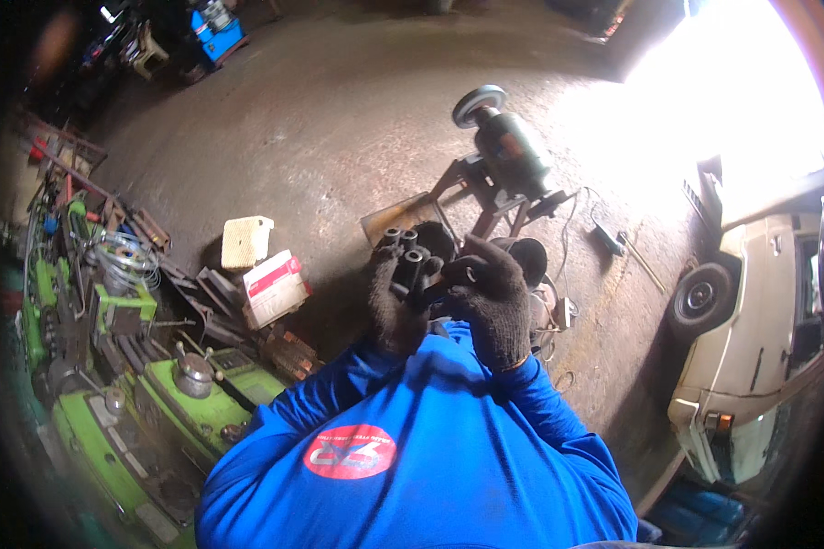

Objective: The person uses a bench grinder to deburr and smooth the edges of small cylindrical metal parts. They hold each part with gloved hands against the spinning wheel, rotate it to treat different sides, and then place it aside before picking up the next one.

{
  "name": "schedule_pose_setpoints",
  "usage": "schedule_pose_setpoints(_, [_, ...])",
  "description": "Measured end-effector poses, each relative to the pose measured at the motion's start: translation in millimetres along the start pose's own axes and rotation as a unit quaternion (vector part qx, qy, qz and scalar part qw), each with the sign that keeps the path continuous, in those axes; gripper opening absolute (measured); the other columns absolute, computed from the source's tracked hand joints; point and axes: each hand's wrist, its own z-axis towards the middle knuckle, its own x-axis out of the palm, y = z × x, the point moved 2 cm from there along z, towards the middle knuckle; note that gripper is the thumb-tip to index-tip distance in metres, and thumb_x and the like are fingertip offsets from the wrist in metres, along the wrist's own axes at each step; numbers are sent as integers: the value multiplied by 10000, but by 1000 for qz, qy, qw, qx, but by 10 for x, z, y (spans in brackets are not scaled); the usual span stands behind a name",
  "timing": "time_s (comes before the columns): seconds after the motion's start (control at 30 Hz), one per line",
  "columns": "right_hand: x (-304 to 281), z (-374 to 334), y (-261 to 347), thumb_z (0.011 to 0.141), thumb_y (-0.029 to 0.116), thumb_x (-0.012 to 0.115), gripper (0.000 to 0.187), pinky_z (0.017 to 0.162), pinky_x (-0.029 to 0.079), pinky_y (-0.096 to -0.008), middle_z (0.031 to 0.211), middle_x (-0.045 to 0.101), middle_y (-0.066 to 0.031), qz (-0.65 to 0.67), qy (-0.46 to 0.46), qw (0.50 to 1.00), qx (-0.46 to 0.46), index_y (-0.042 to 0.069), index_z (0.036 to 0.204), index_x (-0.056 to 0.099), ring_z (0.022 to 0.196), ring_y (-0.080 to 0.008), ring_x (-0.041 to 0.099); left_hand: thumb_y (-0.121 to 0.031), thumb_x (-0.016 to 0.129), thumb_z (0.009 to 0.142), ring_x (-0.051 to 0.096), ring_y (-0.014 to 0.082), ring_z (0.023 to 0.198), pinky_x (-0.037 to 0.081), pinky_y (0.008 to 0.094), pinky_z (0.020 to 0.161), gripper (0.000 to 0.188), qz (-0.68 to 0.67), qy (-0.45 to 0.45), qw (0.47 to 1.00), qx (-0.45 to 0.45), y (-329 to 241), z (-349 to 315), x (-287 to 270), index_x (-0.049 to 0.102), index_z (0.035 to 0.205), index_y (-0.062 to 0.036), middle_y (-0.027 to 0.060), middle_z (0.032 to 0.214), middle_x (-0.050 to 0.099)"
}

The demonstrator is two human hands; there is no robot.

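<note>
My left hand (395, 306), in a dark knitted glove, is closed around several short metal tubes (416, 257). Their round, hollow ends point up past the fingers. Close beside it on the right is my right hand (496, 311), gloved the same way. Its fingers are bent together in front of my chest, and whatever they may pinch is too dark to make out. Beyond both hands stands a bench grinder (515, 156) on a metal stand, with a grey wheel (479, 106) on its far end.
At the left is a green machine (169, 403) with levers, alongside metal scraps and coiled wire (124, 261). A red-and-white box (275, 288) and a cream perforated block (246, 242) lie nearer. Dark round containers (527, 256) stand just past my right hand. A beige vehicle (751, 339) is at the right.
</note>
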Motion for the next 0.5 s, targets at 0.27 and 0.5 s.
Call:
schedule_pose_setpoints(0.27, [-948, 114, -199, 843, -99, 844, 920, 904, 617, -323, 1155, 774, -115, -9, -142, 985, -94, 36, 1663, 448, 1026, -183, 751, -391, 581, 1148, 769, 288, 1059, 583, 373, 587, 333, 123, -24, 992, -7, 178, -18, 388, 672, 1416, -216, -32, 1005, 783])
schedule_pose_setpoints(0.5, [-1581, 34, -459, 783, -75, 847, 898, 861, 588, -312, 1057, 763, -85, -76, -217, 969, -90, 21, 1618, 530, 924, -155, 712, -439, 573, 1138, 727, 238, 1144, 514, 369, 596, 414, 166, 98, 978, -85, 453, -26, 602, 656, 1486, -231, 2, 1355, 779])
